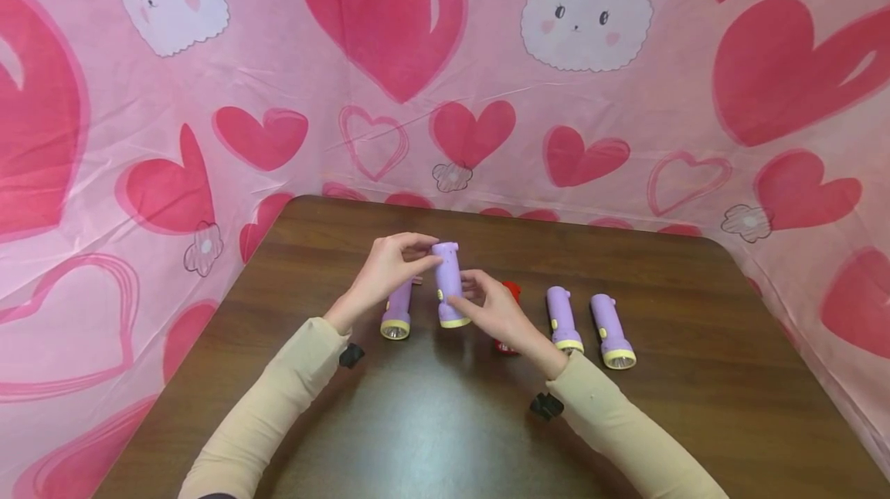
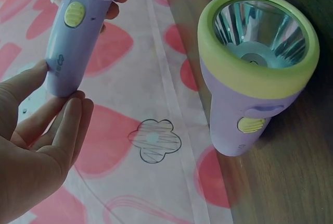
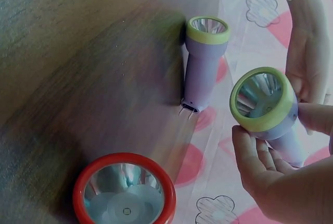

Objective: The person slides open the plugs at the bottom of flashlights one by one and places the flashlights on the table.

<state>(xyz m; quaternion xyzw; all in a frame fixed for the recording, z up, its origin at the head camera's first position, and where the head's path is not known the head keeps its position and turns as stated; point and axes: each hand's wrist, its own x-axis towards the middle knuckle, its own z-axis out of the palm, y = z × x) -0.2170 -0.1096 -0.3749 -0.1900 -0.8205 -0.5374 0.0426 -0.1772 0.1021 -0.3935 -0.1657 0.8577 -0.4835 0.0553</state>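
Observation:
A purple flashlight [image 1: 448, 275] with a yellow rim hangs above the table, its lens end pointing down toward me. My left hand [image 1: 389, 267] pinches its tail between thumb and fingers, as the left wrist view also shows. With its fingers and thumb around the lens end, my right hand [image 1: 497, 306] grips the same flashlight. In the right wrist view its reflector [image 3: 260, 99] faces the camera. Below my left hand lies another purple flashlight [image 1: 397, 310]; two metal prongs [image 3: 186, 110] stick out of its tail. A red flashlight [image 3: 125, 193] is partly hidden behind my right hand in the head view.
Two more purple flashlights [image 1: 562, 317] [image 1: 612, 329] lie side by side to the right of my right hand. The brown wooden table [image 1: 417, 422] meets a pink heart-and-rabbit cloth [image 1: 389, 144] at its back and sides. Black devices [image 1: 547, 406] sit at both wrists.

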